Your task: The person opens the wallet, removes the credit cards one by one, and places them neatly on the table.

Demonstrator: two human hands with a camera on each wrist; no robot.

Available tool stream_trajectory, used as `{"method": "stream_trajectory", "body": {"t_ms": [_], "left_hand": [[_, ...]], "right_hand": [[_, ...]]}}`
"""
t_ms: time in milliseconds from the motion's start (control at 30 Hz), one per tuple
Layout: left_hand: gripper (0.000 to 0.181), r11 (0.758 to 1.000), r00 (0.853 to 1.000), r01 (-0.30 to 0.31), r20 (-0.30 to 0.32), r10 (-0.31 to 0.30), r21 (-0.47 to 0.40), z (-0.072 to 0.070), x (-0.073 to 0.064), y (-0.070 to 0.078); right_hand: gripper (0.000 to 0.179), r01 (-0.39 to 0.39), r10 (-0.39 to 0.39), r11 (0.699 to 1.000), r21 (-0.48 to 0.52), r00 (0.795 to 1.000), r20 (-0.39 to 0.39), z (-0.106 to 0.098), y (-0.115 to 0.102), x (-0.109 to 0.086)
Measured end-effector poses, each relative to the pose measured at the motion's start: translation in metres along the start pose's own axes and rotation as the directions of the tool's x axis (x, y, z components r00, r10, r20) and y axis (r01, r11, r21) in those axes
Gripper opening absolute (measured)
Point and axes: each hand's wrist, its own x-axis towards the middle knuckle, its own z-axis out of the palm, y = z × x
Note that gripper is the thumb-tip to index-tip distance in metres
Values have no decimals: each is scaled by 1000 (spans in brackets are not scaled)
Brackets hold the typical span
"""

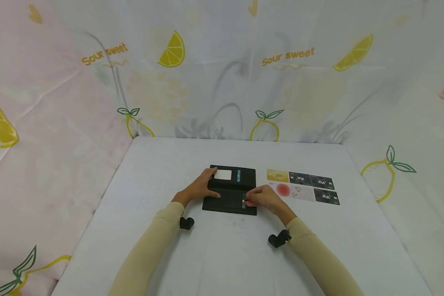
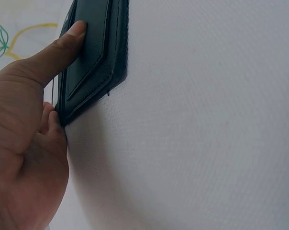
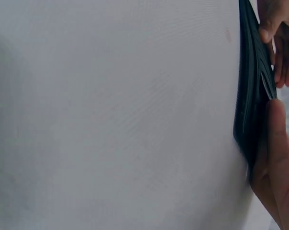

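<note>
A black long wallet (image 1: 227, 201) lies unfolded on the white table. In its upper half sit a white card (image 1: 223, 174) and a blue-edged card (image 1: 238, 176). My left hand (image 1: 200, 186) rests on the wallet's left side, thumb on the lower half and fingers by the upper half; the thumb (image 2: 63, 48) presses the leather in the left wrist view. At the lower half's right side, my right hand (image 1: 264, 198) pinches a dark card (image 1: 243, 201), which stands partly in a slot. How deep it sits is hidden.
Right of the wallet lie a gold card (image 1: 277, 175), several black VIP cards, one of them a VIP card (image 1: 326, 196) nearest the front, and a pale pink printed slip (image 1: 299, 192). A lemon-print cloth (image 1: 222, 74) encloses the table's back and sides.
</note>
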Motion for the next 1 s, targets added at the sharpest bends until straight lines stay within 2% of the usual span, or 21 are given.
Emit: {"method": "stream_trajectory", "body": {"t_ms": [133, 433, 567, 1000], "left_hand": [[112, 1000, 1000, 1, 1, -1, -1, 0, -1, -1], [112, 1000, 1000, -11, -4, 11, -12, 0, -1, -2], [112, 1000, 1000, -2, -8, 2, 0, 0, 0, -2], [113, 1000, 1000, 15, 1, -15, -6, 0, 2, -1]], "right_hand": [[24, -9, 9, 1000, -16, 1000, 9, 3, -4, 1], [16, -35, 26, 995, -98, 996, -90, 10, -6, 4], [16, -22, 8, 988, -152, 995, -95, 14, -8, 6], [9, -36, 18, 989, -145, 992, -127, 19, -11, 9]]}}
